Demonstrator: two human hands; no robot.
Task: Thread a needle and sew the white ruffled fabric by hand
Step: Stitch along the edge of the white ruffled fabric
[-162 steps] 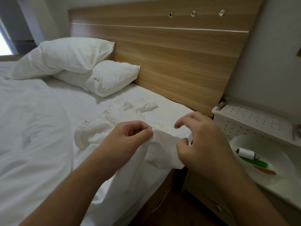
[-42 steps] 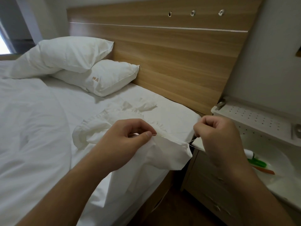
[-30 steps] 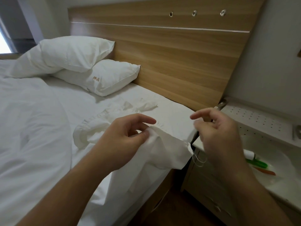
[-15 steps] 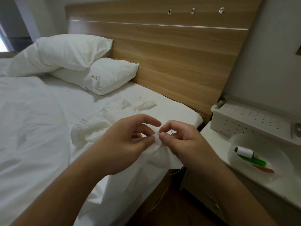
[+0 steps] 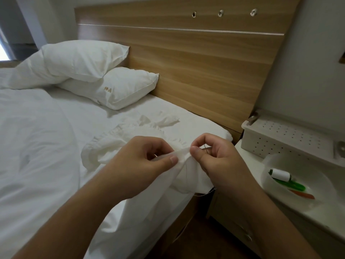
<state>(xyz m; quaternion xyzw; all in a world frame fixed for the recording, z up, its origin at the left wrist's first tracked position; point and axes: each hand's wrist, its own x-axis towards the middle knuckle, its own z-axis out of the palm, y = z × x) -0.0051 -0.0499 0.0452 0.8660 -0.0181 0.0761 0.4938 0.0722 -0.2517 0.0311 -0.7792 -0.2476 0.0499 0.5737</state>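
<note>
At the bed's edge, the left hand pinches the white ruffled fabric taut while the right hand pinches the needle at the fold, mid-stitch; next, likely, pushing it through and drawing the thread.

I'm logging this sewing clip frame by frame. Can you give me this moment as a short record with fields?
setting: bed with wooden headboard
left hand: pinches the white ruffled fabric
right hand: pinches the needle at the fabric edge
thread: hangs below the fabric, faint
bowl: on the nightstand, holds a white thread spool and a green item
pillows: two, stacked
</note>
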